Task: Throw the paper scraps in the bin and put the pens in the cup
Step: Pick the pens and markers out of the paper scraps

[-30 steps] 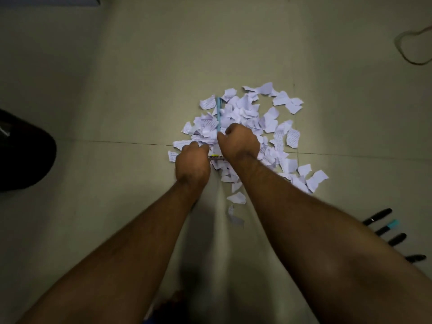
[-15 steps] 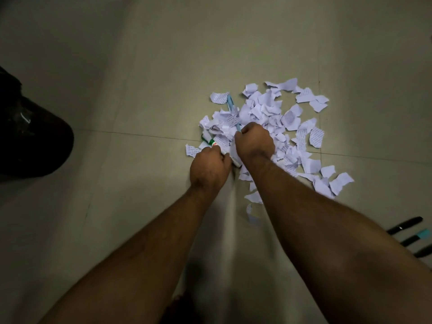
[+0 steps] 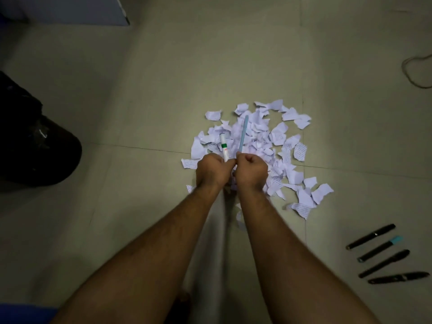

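A heap of white paper scraps (image 3: 278, 146) lies on the tiled floor ahead of me. My left hand (image 3: 210, 170) grips a white marker with a green band (image 3: 223, 146), its tip pointing away from me. My right hand (image 3: 252, 170) grips a thin light-blue pen (image 3: 243, 132), which also points away over the heap. Both fists are side by side above the heap's near edge. Several dark pens (image 3: 378, 252) lie in a row on the floor at the lower right. No cup is in view.
A black bin bag (image 3: 35, 146) sits on the floor at the left. A loop of cord (image 3: 413, 73) lies at the far right. A pale board's corner (image 3: 93, 12) shows at the top left.
Both hands have lifted off the heap, each now holding a pen upright; before, they were pressed down among the scraps. The camera view shifted back a little.
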The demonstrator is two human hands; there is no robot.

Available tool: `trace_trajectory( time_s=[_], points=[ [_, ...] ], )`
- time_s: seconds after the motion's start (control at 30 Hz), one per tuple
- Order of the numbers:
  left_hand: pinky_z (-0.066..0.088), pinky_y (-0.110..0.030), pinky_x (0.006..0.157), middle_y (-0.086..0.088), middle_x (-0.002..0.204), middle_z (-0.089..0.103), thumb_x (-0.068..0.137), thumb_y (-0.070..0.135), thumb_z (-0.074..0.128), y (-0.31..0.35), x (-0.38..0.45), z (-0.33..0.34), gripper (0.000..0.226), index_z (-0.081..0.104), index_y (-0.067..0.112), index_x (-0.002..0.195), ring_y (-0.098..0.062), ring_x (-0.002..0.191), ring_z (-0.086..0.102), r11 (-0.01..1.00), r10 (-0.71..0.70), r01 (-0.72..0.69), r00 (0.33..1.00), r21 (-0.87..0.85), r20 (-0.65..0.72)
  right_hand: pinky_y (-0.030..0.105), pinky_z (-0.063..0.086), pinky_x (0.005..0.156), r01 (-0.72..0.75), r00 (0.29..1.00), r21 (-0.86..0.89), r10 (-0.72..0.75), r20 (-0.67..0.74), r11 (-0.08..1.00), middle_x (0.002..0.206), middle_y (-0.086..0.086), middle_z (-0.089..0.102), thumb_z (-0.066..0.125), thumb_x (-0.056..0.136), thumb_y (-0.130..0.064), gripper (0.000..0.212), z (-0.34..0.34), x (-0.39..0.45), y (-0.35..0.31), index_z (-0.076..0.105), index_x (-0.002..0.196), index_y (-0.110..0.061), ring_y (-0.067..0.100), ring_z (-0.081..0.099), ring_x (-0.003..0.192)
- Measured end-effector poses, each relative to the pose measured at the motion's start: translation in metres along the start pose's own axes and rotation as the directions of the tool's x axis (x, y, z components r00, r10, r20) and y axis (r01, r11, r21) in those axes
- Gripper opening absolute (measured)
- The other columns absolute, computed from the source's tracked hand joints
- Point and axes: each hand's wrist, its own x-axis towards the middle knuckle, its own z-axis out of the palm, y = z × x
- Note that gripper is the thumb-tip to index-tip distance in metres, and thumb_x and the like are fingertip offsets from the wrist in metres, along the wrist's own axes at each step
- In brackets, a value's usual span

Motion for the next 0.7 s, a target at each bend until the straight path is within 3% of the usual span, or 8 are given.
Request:
trace_trajectory(
  time_s=[0.07,0.23,0.3,0.37,0.53,0.6,0.7],
  points=[
    [0.037,-0.024,0.051,0.003,0.051,0.053,0.079,0.032,0.071,0.007,-0.001,-0.004,0.035,0.054,0.013,0.054,-0.014,0.052,0.048,0.997,0.053,-0.051,0.998,-0.052,0.032,0.043,0.061,0.070,-0.031,1.000,0.092,0.030,0.008,0.995,0.072,-0.006,0.072,0.069,0.080,-0.040,0.016,-0.008,0.000,0.006,0.070,0.073,-0.025,0.023,0.070,0.071],
    [0.051,-0.036,0.059,-0.005,0.055,0.058,0.075,0.025,0.068,0.047,-0.002,0.021,0.025,0.063,0.004,0.062,-0.017,0.054,0.052,0.975,0.223,-0.213,0.946,-0.070,0.236,0.028,0.052,0.077,0.069,0.987,0.193,-0.038,-0.159,0.979,0.081,-0.002,0.070,0.071,0.087,-0.016,0.008,-0.065,0.012,0.013,0.069,0.080,-0.020,0.017,0.065,0.080],
    [0.054,-0.039,0.062,-0.011,0.060,0.063,0.075,0.025,0.069,0.056,-0.011,0.045,0.023,0.066,0.004,0.068,-0.017,0.056,0.055,0.960,0.278,-0.266,0.907,-0.082,0.317,0.032,0.054,0.074,0.048,0.978,0.250,0.006,-0.209,0.967,0.079,0.001,0.070,0.072,0.086,-0.015,0.007,-0.083,0.016,0.027,0.070,0.080,-0.018,0.018,0.065,0.075],
    [0.052,-0.033,0.064,-0.012,0.066,0.068,0.077,0.026,0.071,0.061,-0.028,0.074,0.021,0.068,0.007,0.069,-0.018,0.061,0.058,0.942,0.327,-0.330,0.869,-0.057,0.372,0.036,0.056,0.072,0.023,0.959,0.301,0.064,-0.277,0.953,0.075,0.003,0.070,0.074,0.084,-0.015,0.005,-0.104,0.017,0.045,0.071,0.080,-0.015,0.019,0.064,0.068],
    [0.048,-0.028,0.062,-0.008,0.069,0.069,0.080,0.031,0.070,0.069,-0.092,0.150,0.023,0.069,0.010,0.072,-0.023,0.067,0.063,0.878,0.404,-0.478,0.725,-0.013,0.558,0.028,0.051,0.062,-0.008,0.809,0.408,0.246,-0.534,0.913,0.065,-0.002,0.065,0.072,0.085,-0.008,0.001,-0.184,0.015,0.091,0.072,0.084,-0.007,-0.001,0.057,0.048],
    [0.045,-0.025,0.055,-0.008,0.069,0.067,0.082,0.030,0.069,0.069,-0.115,0.175,0.022,0.069,0.009,0.075,-0.021,0.063,0.060,0.849,0.400,-0.528,0.653,0.007,0.643,0.026,0.051,0.058,-0.036,0.756,0.456,0.323,-0.569,0.889,0.065,0.003,0.065,0.071,0.086,-0.006,0.004,-0.211,0.007,0.105,0.071,0.089,-0.003,0.005,0.058,0.049],
    [0.045,-0.022,0.050,-0.007,0.074,0.070,0.084,0.031,0.067,0.070,-0.143,0.201,0.022,0.070,0.010,0.083,-0.021,0.064,0.064,0.827,0.352,-0.560,0.576,0.043,0.738,0.034,0.057,0.066,-0.087,0.706,0.465,0.383,-0.595,0.881,0.073,0.007,0.070,0.072,0.085,-0.011,0.007,-0.238,-0.006,0.123,0.073,0.089,-0.006,0.021,0.064,0.064]
  ],
)
